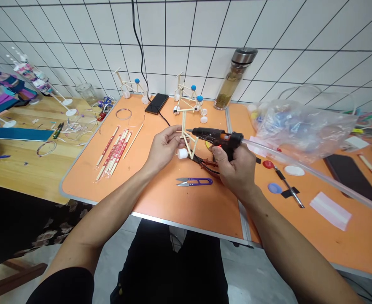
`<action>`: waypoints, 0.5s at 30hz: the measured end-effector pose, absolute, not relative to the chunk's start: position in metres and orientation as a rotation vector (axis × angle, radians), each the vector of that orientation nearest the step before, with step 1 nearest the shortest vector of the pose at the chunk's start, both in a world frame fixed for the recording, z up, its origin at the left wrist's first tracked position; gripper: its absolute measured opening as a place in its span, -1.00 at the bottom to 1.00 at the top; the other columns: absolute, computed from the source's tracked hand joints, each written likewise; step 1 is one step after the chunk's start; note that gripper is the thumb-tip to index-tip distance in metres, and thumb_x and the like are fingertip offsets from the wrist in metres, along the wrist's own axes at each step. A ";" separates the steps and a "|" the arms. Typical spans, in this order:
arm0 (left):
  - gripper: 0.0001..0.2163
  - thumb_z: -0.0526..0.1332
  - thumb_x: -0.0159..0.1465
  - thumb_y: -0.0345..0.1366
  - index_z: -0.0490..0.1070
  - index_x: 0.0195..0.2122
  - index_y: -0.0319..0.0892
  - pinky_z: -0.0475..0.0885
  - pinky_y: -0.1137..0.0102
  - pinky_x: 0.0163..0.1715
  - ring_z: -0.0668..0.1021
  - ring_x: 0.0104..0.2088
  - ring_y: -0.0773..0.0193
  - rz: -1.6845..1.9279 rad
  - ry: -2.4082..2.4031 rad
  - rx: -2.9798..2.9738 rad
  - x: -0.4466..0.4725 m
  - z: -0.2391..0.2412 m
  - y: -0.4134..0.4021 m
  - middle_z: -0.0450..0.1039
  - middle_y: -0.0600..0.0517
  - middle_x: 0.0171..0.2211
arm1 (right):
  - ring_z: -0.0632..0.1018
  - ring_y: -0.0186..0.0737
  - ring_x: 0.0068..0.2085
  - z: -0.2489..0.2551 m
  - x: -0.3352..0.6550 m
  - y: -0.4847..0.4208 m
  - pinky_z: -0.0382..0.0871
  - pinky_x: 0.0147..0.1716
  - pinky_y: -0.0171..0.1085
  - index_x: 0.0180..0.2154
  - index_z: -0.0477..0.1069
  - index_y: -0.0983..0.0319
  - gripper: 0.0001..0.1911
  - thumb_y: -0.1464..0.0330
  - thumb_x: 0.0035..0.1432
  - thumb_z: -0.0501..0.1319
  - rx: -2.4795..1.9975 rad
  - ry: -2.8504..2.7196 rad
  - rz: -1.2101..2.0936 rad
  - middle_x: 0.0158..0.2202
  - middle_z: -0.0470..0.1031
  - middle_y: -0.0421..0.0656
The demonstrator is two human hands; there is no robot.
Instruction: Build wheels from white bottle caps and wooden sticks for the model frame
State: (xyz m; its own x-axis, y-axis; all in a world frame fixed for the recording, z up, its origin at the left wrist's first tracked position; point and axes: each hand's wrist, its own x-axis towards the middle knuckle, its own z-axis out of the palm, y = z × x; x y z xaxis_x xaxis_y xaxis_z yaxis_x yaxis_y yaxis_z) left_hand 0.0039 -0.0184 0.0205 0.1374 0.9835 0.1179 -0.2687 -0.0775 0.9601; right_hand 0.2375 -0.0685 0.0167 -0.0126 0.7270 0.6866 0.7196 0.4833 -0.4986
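My left hand [163, 147] is closed on a small frame of wooden sticks [187, 137] with a white round cap [182, 153] at its lower end. My right hand [235, 169] grips a black hot glue gun [219, 137], its nozzle pointing left and touching the stick frame. A long clear glue stick [300, 164] juts from the gun's back toward the right. Both hands hover above the orange table [160, 198].
Purple thread snips [195, 182] lie just below the hands. Wrapped chopsticks [114, 153] lie to the left; finished stick models [189, 99], a phone [156, 103] and a bottle [235, 78] stand at the back. A plastic bag [300, 126], caps and a dark phone [352, 177] are on the right.
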 end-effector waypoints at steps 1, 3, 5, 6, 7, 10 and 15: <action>-0.72 0.35 0.39 -0.51 0.61 0.10 -0.19 0.74 0.29 0.01 0.84 -0.09 0.17 1.278 0.850 1.109 0.004 0.022 -0.019 0.81 -0.09 -0.06 | 0.60 -0.04 -0.37 0.016 0.238 -0.068 0.39 -0.36 -0.10 -0.15 0.62 0.17 -0.55 -0.04 0.55 0.22 -1.245 -1.734 0.006 -0.38 0.61 -0.10; -0.73 0.36 0.37 -0.53 0.60 0.07 -0.21 0.75 0.27 0.00 0.84 -0.14 0.17 1.269 0.830 1.019 0.004 0.024 -0.018 0.81 -0.10 -0.09 | 0.63 -0.02 -0.34 0.015 0.238 -0.068 0.42 -0.34 -0.09 -0.14 0.63 0.18 -0.55 -0.03 0.55 0.22 -1.253 -1.742 0.010 -0.36 0.63 -0.08; -0.75 0.40 0.34 -0.52 0.60 0.03 -0.21 0.76 0.25 0.00 0.84 -0.15 0.15 1.246 0.808 0.933 0.002 0.025 -0.017 0.81 -0.11 -0.12 | 0.66 0.01 -0.30 0.013 0.238 -0.067 0.46 -0.30 -0.07 -0.12 0.64 0.18 -0.56 -0.03 0.55 0.22 -1.254 -1.752 0.027 -0.32 0.68 -0.05; -0.76 0.43 0.33 -0.51 0.61 0.01 -0.21 0.77 0.25 0.00 0.84 -0.14 0.14 1.229 0.799 0.898 0.002 0.025 -0.017 0.81 -0.11 -0.12 | 0.68 0.02 -0.28 0.013 0.237 -0.067 0.48 -0.28 -0.07 -0.12 0.65 0.18 -0.56 -0.02 0.55 0.22 -1.255 -1.754 0.032 -0.29 0.70 -0.04; -0.76 0.46 0.32 -0.50 0.61 -0.01 -0.21 0.77 0.25 0.00 0.84 -0.13 0.13 1.213 0.791 0.869 0.001 0.025 -0.016 0.81 -0.11 -0.12 | 0.69 0.03 -0.26 0.013 0.237 -0.067 0.51 -0.26 -0.06 -0.11 0.65 0.18 -0.57 -0.02 0.55 0.22 -1.255 -1.756 0.031 -0.27 0.71 -0.02; -0.78 0.49 0.30 -0.49 0.62 -0.05 -0.21 0.78 0.26 -0.01 0.85 -0.10 0.11 1.174 0.782 0.812 0.000 0.026 -0.014 0.81 -0.12 -0.14 | 0.70 0.05 -0.23 0.013 0.236 -0.066 0.54 -0.24 -0.05 -0.10 0.65 0.16 -0.58 -0.01 0.53 0.22 -1.252 -1.774 -0.012 -0.25 0.73 -0.02; -0.80 0.45 0.33 -0.52 0.63 -0.04 -0.24 0.77 0.27 0.02 0.85 -0.12 0.13 1.165 0.789 0.782 0.001 0.028 -0.014 0.80 -0.11 -0.17 | 0.69 0.03 -0.28 0.014 0.233 -0.066 0.54 -0.25 -0.06 -0.08 0.66 0.18 -0.60 0.02 0.54 0.22 -1.216 -1.825 -0.072 -0.31 0.70 -0.05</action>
State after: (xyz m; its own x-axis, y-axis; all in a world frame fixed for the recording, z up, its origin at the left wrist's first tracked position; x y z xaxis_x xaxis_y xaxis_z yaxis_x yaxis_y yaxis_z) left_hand 0.0011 -0.0144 0.0279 0.2064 0.9705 -0.1246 -0.4753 0.2107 0.8542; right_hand 0.2335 -0.0663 0.0141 -0.0977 0.7033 0.7041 0.7567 0.5120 -0.4065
